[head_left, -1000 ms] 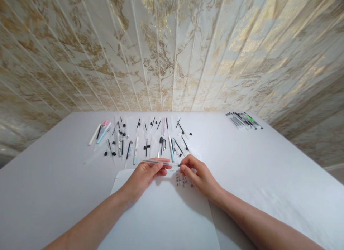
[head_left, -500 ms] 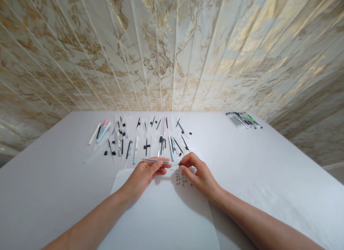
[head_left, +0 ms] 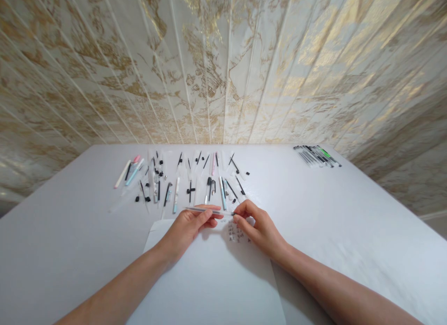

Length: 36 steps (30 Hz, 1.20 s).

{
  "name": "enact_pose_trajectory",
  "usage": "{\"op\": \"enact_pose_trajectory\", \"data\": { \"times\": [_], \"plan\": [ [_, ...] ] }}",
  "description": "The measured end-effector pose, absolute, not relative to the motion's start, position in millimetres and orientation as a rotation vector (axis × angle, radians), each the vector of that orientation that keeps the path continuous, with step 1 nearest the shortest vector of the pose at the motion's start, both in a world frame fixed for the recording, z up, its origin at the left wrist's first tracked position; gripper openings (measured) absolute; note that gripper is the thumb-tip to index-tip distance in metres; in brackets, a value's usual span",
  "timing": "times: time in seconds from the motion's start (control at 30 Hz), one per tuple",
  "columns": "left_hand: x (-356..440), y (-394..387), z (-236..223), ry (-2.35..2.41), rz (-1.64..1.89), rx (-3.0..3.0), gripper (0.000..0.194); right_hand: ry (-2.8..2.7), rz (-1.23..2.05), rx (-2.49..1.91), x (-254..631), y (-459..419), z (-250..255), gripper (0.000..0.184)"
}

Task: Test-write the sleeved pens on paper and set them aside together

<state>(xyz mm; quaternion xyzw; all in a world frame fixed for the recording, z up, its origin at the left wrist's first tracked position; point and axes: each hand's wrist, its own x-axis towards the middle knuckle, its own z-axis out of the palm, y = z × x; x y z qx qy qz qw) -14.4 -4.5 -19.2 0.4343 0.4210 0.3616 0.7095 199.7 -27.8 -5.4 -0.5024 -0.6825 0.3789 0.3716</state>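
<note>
Between my hands, above the top of a white sheet of paper (head_left: 209, 278), lies a slim translucent pen (head_left: 225, 213), almost level. My left hand (head_left: 195, 225) is closed around its barrel, thumb on the near side. My right hand (head_left: 256, 227) pinches the pen's black end piece with thumb and forefinger; the fingertips hide most of that piece. Dark handwriting (head_left: 235, 232) shows on the paper just below the pen, partly behind my right hand.
Beyond the paper several pen barrels, black refills and small black caps (head_left: 190, 191) lie scattered. Colored pens (head_left: 134, 171) rest at the far left. A row of pens, one bearing green (head_left: 324, 152), lies at the back right of the white table (head_left: 331, 222). A patterned wall (head_left: 223, 83) rises behind.
Slightly less of the black end piece shows at my right fingertips. Both hands stay in nearly the same place, and the scattered pen parts have not moved.
</note>
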Motion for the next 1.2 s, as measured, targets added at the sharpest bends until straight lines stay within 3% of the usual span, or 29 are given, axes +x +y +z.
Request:
{"op": "enact_pose_trajectory", "data": {
  "times": [0.33, 0.53, 0.8, 0.97, 1.13, 1.2],
  "plan": [
    [-16.1, -5.1, -20.0, 0.948, 0.771, 0.999, 0.029, -1.804, 1.1, -1.346, 199.5, -28.9, -0.5, 0.032],
    [-15.2, -4.7, -16.5, 0.934, 0.804, 0.934, 0.03, -1.766, 1.048, -1.293, 200.2, -29.7, -0.8, 0.012],
    [-14.3, -4.6, -17.4, 0.921, 0.806, 0.939, 0.028, -1.84, 1.123, -1.298, 199.4, -28.0, 1.7, 0.029],
    [-14.7, -4.7, -16.8, 0.927, 0.805, 0.937, 0.029, -1.808, 1.032, -1.292, 199.9, -28.3, 1.5, 0.01],
    [-14.9, -4.8, -16.9, 0.919, 0.799, 0.94, 0.029, -1.841, 1.065, -1.302, 200.4, -28.5, 1.3, 0.021],
    [-14.9, -5.0, -17.1, 0.923, 0.802, 0.937, 0.03, -1.837, 1.052, -1.308, 200.5, -28.6, 1.5, 0.018]
  ]
}}
